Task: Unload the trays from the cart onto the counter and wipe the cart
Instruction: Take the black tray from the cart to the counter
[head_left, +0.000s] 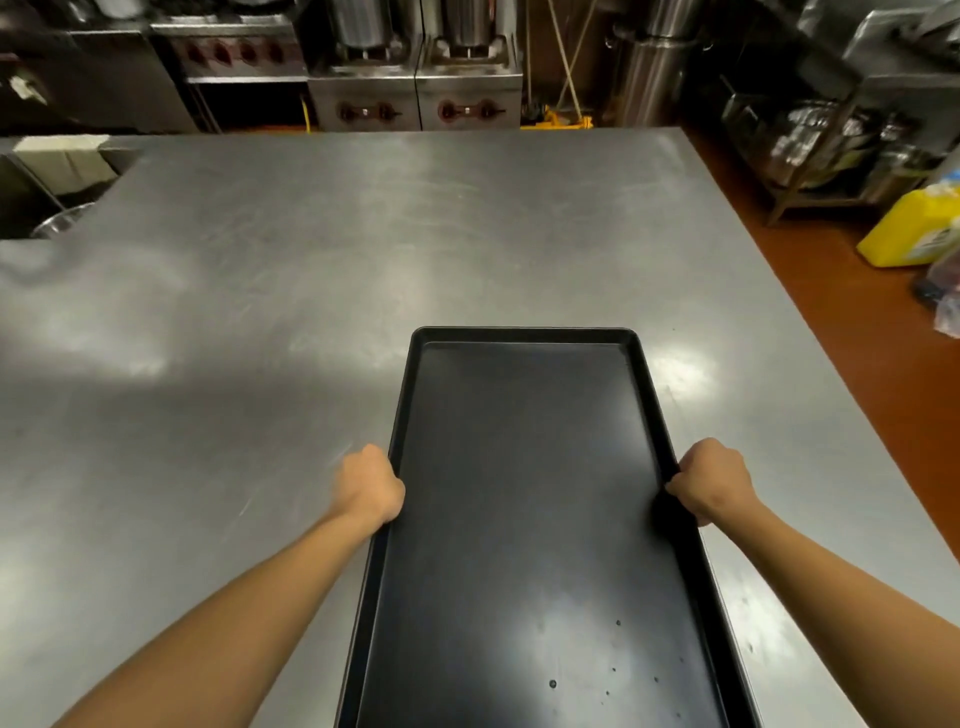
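Nearest, the left hand and right hand each grip a long rim of the black tray, which lies between them (equally near both), long axis running straight ahead over the steel surface.

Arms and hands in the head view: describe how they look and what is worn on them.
Both forearms are bare up to the frame edge, with no sleeves showing. The left hand and right hand wear no gloves; no watch, bracelet or ring is visible.
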